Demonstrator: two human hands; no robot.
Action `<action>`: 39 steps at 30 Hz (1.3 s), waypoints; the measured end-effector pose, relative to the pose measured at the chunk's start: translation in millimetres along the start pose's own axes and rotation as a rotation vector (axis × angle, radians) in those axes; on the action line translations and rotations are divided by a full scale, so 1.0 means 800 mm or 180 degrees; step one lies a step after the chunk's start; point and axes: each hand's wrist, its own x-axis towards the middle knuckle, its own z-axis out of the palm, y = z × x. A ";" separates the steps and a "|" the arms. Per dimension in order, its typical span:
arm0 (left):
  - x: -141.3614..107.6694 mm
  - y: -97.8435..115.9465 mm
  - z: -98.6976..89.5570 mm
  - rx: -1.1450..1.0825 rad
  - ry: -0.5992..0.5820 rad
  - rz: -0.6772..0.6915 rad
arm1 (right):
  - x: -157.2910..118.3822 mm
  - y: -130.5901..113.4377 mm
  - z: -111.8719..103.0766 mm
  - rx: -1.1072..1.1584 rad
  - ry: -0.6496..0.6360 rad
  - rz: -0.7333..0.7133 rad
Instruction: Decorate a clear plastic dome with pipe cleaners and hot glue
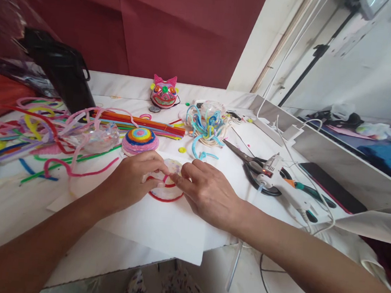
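Note:
In front of me lies a clear, round plastic shell [172, 165] with a red pipe cleaner [166, 200] curving along its near edge. My left hand [140, 178] is at its left side, with thumb and fingers pinched around a short pink pipe cleaner [165, 178]. From the right, my right hand [205, 191] has its fingertips pressed together on the same pink piece, over the shell's middle. Fingers cover part of the shell and the pipe cleaner. Beneath is a white sheet of paper [173, 236]. Just behind my left hand stands a dome [141, 137] of coiled, coloured pipe cleaners.
Loose pipe cleaners [45, 127] spread across the left, near a black bag [55, 71]. A bundle of straight ones [138, 123] lies behind. Scissors [249, 163] and a white glue gun [278, 182] with its cord are at right. A decorated pink mask [165, 93] stands at the back.

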 end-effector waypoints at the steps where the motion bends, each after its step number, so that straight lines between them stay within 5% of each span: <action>1: 0.000 0.000 0.000 -0.0003 -0.0012 -0.0001 | 0.001 0.000 -0.002 0.0027 -0.0051 0.0002; 8: 0.000 0.001 -0.001 0.0007 0.0015 0.0005 | 0.001 0.005 -0.017 0.0813 -0.0250 0.0287; 26: -0.002 -0.002 -0.001 0.0179 0.0007 0.0160 | -0.013 -0.006 -0.011 0.0695 -0.0111 0.0308; 39: 0.001 0.005 -0.007 0.0106 -0.0040 0.0202 | -0.098 -0.016 -0.049 0.1297 0.0728 0.1240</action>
